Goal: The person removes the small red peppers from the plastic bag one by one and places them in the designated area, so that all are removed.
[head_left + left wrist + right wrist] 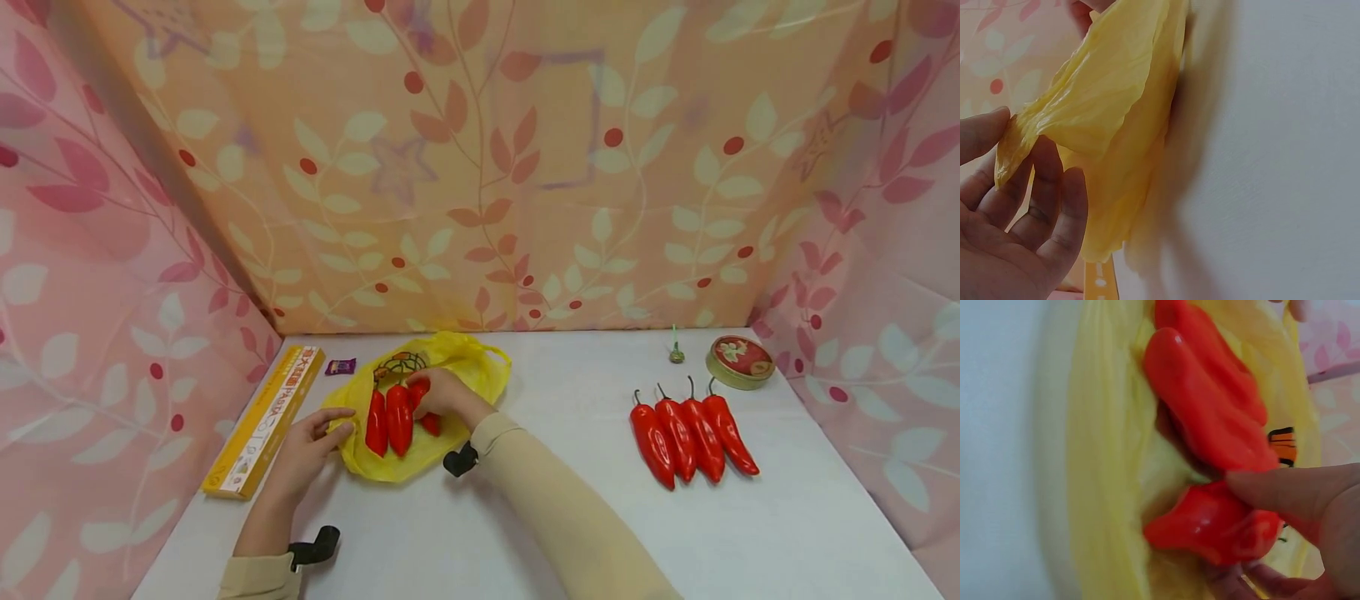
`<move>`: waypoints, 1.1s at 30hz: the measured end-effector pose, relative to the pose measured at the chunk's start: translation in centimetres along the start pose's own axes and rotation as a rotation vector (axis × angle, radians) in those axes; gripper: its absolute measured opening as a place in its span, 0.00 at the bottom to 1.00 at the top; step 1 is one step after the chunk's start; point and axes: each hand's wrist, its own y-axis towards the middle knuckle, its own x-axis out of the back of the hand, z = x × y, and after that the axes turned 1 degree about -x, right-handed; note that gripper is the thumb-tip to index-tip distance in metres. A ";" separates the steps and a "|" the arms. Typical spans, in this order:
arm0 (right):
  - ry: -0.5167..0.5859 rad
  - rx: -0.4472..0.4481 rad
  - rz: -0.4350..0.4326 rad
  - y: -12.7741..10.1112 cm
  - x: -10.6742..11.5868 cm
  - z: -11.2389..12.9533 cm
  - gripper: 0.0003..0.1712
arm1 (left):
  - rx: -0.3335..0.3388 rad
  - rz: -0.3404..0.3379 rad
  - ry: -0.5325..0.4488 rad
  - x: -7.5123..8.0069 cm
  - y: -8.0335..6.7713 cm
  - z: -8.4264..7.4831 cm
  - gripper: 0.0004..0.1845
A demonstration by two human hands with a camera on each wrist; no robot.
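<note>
A yellow plastic bag [480, 375] lies spread on the table with red chili peppers [400, 421] on it. My left hand [300, 454] pinches the bag's near-left edge between thumb and fingers; the left wrist view shows the film lifted there. Over the bag, my right hand [442, 393] grips one red chili pepper [1216, 525], thumb on top and fingers beneath. Two more peppers lie side by side just left of that hand. Part of the gripped pepper is hidden by the hand in the head view.
Several red chili peppers [678, 437] lie in a row on the right, stems pointing away. Behind them are a round red-lidded tin [740, 361] and a small green stem-like item [677, 354]. On the left lie a yellow pasta box [262, 425] and a small purple packet [341, 367].
</note>
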 end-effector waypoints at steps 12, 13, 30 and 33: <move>0.043 -0.009 0.015 -1.7 2.2 1.2 0.49 | -0.019 0.003 -0.003 0.3 -0.3 0.0 0.24; 0.057 -0.007 0.020 -1.9 2.4 1.3 0.48 | -0.022 0.002 -0.001 0.3 -0.3 0.0 0.24; 0.079 0.143 -0.078 -7.1 6.0 1.2 0.29 | -0.036 -0.011 0.025 0.5 -0.4 -0.2 0.23; 0.080 0.164 -0.106 -8.2 6.8 1.1 0.28 | -0.052 -0.009 0.027 0.5 -0.3 -0.3 0.23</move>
